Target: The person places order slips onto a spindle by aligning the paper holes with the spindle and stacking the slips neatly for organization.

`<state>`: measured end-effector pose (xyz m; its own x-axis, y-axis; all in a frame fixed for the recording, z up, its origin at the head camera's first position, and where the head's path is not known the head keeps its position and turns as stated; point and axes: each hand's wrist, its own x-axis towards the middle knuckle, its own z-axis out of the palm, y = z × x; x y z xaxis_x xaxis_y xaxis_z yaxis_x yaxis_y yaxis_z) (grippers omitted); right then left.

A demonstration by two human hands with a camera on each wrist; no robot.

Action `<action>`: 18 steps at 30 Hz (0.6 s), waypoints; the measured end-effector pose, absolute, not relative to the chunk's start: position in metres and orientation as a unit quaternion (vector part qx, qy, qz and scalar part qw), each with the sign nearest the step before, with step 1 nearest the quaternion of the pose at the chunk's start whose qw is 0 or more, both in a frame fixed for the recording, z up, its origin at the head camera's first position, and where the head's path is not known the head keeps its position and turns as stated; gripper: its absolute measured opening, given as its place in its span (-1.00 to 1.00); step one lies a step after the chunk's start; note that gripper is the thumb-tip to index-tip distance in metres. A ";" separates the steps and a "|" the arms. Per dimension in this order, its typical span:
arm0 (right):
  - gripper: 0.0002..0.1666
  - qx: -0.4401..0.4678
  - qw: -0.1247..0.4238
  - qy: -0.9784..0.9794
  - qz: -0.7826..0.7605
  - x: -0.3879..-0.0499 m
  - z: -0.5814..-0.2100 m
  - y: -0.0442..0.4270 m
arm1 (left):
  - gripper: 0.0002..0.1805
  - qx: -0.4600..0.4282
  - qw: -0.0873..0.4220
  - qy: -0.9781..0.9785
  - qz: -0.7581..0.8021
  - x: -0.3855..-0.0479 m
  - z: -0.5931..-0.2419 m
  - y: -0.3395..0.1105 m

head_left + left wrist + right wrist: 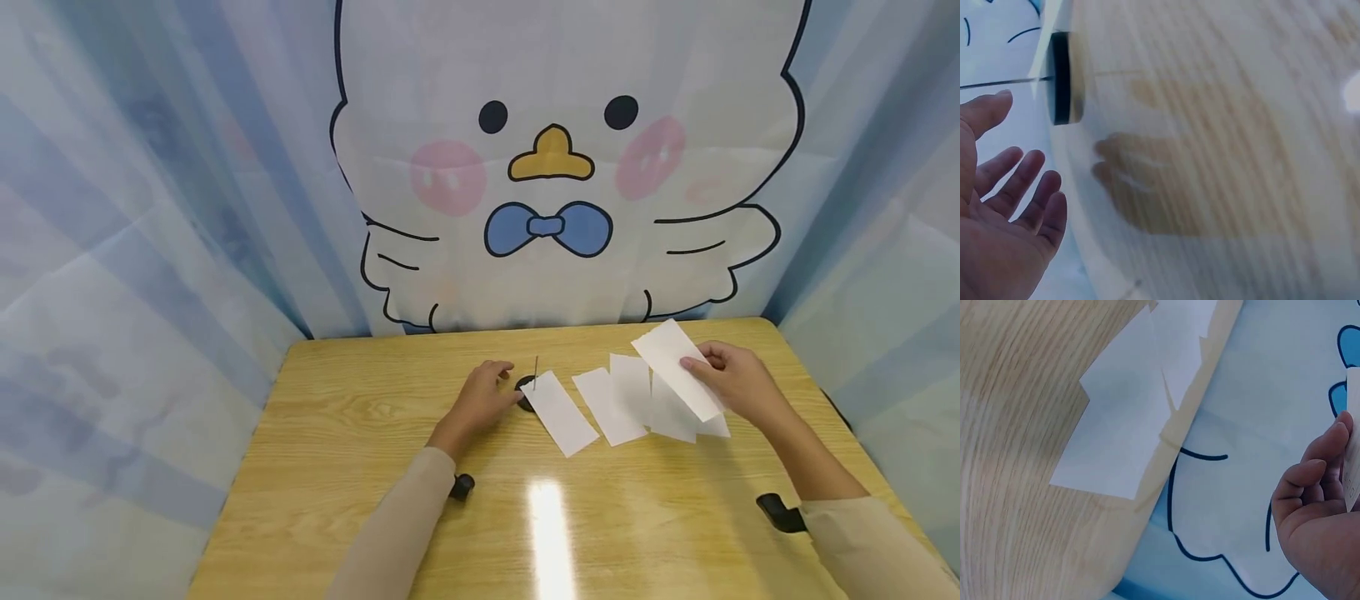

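In the head view my right hand (pixel 738 379) pinches a white paper slip (pixel 678 371) above the table, thumb on its near face. Under it several more white slips (pixel 611 407) lie overlapping; the right wrist view also shows these slips (pixel 1116 425). My left hand (pixel 483 396) is beside a thin upright metal spike (pixel 536 371) on a round black base (pixel 525 398). In the left wrist view its fingers are spread and loosely bent, holding nothing, near the black base (pixel 1061 78). One slip (pixel 566 421) lies beside the spike, overlapping the base; whether it is pierced I cannot tell.
A wooden table (pixel 337 442) carries everything, its back edge close to a curtain (pixel 547 283) printed with a cartoon bird. More curtains hang at both sides. Dark wrist-worn devices (pixel 780 512) show by both sleeves.
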<state>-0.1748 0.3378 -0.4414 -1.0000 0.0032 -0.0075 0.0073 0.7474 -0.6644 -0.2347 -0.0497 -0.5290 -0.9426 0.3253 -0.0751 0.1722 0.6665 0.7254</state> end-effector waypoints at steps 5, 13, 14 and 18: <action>-0.47 -0.007 0.005 0.932 -0.362 -0.177 -0.436 0.326 | -0.39 0.130 0.089 0.893 0.421 -0.233 -0.515 -0.057; -0.50 -0.018 0.012 0.923 -0.385 -0.183 -0.426 0.306 | -0.47 0.171 0.015 0.889 0.425 -0.229 -0.484 -0.062; -0.51 -0.021 0.011 0.922 -0.386 -0.184 -0.425 0.304 | -0.48 0.178 0.006 0.887 0.426 -0.229 -0.480 -0.061; -0.54 -0.033 0.013 0.915 -0.402 -0.186 -0.421 0.293 | -0.52 0.198 -0.021 0.880 0.432 -0.228 -0.462 -0.058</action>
<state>-0.1856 0.2928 -0.4210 -0.9974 -0.0717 0.0032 -0.0509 0.6750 -0.7360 -0.2282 -0.0580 -0.4618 -0.9205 0.3307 0.2083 0.3671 0.5484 0.7513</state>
